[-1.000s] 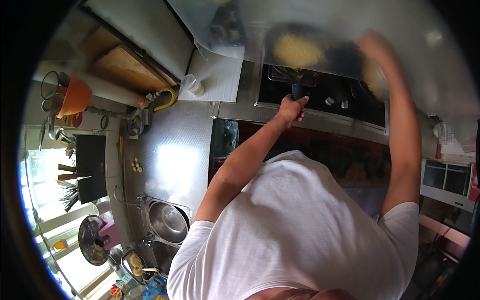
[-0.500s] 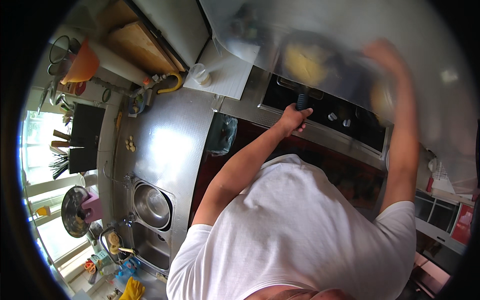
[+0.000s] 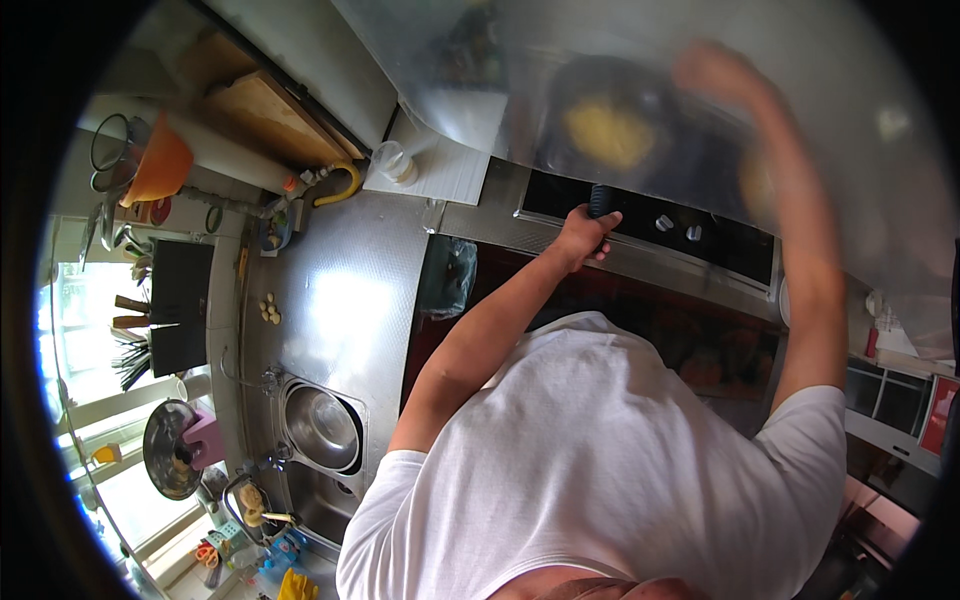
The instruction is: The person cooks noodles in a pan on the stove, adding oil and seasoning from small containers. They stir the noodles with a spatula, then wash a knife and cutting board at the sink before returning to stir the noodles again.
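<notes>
My left hand [image 3: 583, 238] is closed around the black ridged handle [image 3: 599, 201] of a dark pan [image 3: 598, 82]. Yellow food [image 3: 610, 132] lies in the pan, which is over the stove [image 3: 640, 225]; both pan and food look hazy through a translucent panel [image 3: 830, 60]. To the right of the pan, my right hand [image 3: 718, 72] is raised with the arm stretched far forward. Motion and haze smear its fingers, so whether it holds anything cannot be made out.
Left of the stove, a clear plastic cup [image 3: 397, 165] stands on a white board [image 3: 445, 165]. Several small pale pieces [image 3: 269, 308] lie on the steel counter [image 3: 330, 240]. Further back toward me is a sink holding a metal bowl [image 3: 322, 428]. A green plastic bag [image 3: 452, 275] hangs at the counter's edge.
My right hand has shifted forward and to the left, nearer the pan. The left hand keeps its grip on the handle. The whole view has tilted slightly.
</notes>
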A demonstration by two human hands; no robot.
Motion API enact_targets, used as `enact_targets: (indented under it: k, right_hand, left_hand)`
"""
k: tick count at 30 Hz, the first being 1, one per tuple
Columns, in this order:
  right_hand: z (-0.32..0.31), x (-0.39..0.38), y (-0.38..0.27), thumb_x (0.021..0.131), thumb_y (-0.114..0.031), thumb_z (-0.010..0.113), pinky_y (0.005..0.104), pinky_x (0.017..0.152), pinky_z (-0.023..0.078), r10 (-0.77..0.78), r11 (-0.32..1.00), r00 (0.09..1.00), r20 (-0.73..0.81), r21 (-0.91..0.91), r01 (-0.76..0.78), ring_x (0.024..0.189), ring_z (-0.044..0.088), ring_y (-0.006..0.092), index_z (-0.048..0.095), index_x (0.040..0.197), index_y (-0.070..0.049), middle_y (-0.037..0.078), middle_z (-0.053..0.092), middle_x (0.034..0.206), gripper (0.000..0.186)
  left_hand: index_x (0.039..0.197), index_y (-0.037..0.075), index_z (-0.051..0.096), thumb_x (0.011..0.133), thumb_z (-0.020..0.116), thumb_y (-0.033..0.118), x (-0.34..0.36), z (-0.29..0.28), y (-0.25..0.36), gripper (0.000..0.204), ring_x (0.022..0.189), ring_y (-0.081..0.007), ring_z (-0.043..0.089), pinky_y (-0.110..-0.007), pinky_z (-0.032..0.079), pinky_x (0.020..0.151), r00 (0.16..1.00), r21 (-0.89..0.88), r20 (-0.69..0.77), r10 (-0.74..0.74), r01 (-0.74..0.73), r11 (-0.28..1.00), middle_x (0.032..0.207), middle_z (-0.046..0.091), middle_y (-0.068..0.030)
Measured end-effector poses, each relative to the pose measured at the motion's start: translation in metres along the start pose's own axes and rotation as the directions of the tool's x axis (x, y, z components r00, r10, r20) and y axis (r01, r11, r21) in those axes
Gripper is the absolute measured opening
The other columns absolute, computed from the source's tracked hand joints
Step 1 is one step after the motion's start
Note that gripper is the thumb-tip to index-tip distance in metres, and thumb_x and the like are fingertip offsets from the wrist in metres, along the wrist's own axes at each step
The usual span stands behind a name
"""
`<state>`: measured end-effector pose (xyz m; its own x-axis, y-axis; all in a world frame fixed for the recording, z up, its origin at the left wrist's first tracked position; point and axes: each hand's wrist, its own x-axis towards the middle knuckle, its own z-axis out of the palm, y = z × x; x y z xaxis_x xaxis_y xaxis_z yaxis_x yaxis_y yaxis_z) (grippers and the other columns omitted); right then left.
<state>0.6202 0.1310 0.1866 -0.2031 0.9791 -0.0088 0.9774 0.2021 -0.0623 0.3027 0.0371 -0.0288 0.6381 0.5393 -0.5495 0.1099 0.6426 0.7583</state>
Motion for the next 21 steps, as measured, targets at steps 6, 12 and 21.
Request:
enact_targets:
  k: [6, 12, 21]
  right_hand:
    - [-0.03, -0.11, -0.096, 0.091, -0.027, 0.069, 0.0495, 0.08, 0.056, 0.171, 0.98, 0.974, -0.147, -0.08, -0.184, 0.089, 0.071, 0.037, 0.076, 0.092, -0.008, 0.017, 0.074, 0.091, 0.02]
    - [0.01, -0.123, -0.111, 0.094, -0.025, 0.067, 0.0494, 0.085, 0.055, 0.349, 0.93, 0.934, -0.077, -0.095, -0.356, 0.097, 0.07, 0.0383, 0.075, 0.102, -0.008, 0.017, 0.074, 0.1, 0.021]
    - [0.036, -0.122, -0.139, 0.092, -0.023, 0.067, 0.0503, 0.078, 0.055, 0.367, 0.914, 0.927, -0.082, -0.153, -0.376, 0.091, 0.07, 0.0391, 0.075, 0.102, -0.009, 0.016, 0.074, 0.093, 0.02]
  left_hand:
    - [0.103, 0.004, 0.057, 0.094, 0.076, 0.029, 0.003, 0.001, -0.004, 0.033, 0.056, -0.0131, 0.054, -0.028, 0.044, 0.043, 1.0, -0.017, 0.005, -0.004, 0.004, 1.0, 0.08, 0.056, -0.0033]
    - [0.102, 0.004, 0.055, 0.095, 0.075, 0.028, -0.001, 0.005, 0.005, 0.032, 0.056, -0.0131, 0.054, -0.028, 0.045, 0.043, 1.0, 0.009, 0.005, -0.029, 0.029, 1.0, 0.08, 0.056, -0.0041]
    - [0.103, 0.004, 0.053, 0.096, 0.074, 0.028, -0.004, 0.004, 0.009, 0.033, 0.056, -0.013, 0.053, -0.028, 0.045, 0.044, 0.999, 0.021, 0.007, -0.035, 0.035, 0.999, 0.079, 0.055, -0.0038]
